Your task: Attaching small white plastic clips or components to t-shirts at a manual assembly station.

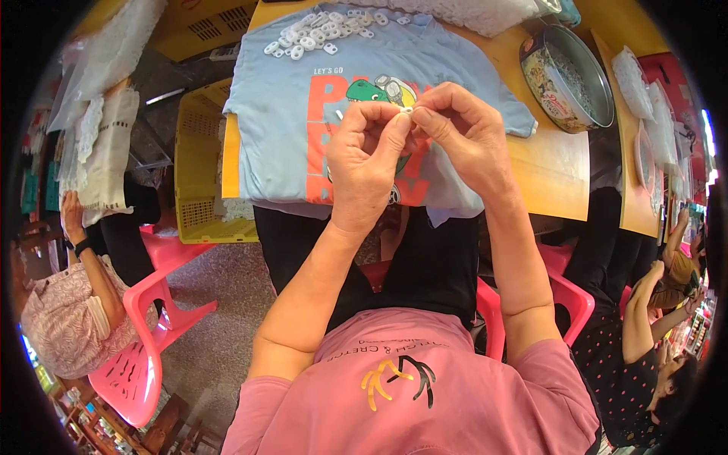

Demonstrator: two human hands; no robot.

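My left hand (362, 155) and my right hand (469, 144) meet over a light blue T-shirt (277, 98) spread on the table. Both are closed in a pinch, thumb against forefinger. Between their fingertips is a small white plastic piece (407, 110), mostly covered, so its full shape cannot be made out. Farther off on the shirt lies a loose pile of white oval plastic pieces (318, 32) with holes in them. The shirt bears large red letters and a green dinosaur print (368, 92), partly hidden by my hands.
A round tin (532, 87) with small contents stands on the yellow table (557, 174) at right. A yellow crate (196, 182) is left of the table. People sit on both sides, one near a pink chair (144, 318). Clear plastic bags (485, 14) lie at the back.
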